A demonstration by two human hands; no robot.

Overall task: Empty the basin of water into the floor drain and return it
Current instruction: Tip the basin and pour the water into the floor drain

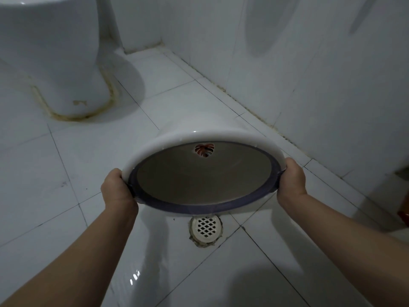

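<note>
A white plastic basin (208,134) with a dark purple rim is held above the floor, tipped steeply toward me so its open mouth faces me. A red leaf mark shows inside on its bottom. No water is visible inside it. My left hand (118,189) grips the rim's left side and my right hand (291,179) grips the right side. The round white floor drain (206,228) with a lattice grate lies directly below the basin's lowest rim edge. The tiles around the drain look wet and shiny.
A white toilet base (59,63) with stained sealant stands at the back left. A white tiled wall (309,63) runs along the right, meeting the floor in a grimy joint. An orange-brown object (404,212) peeks in at the right edge.
</note>
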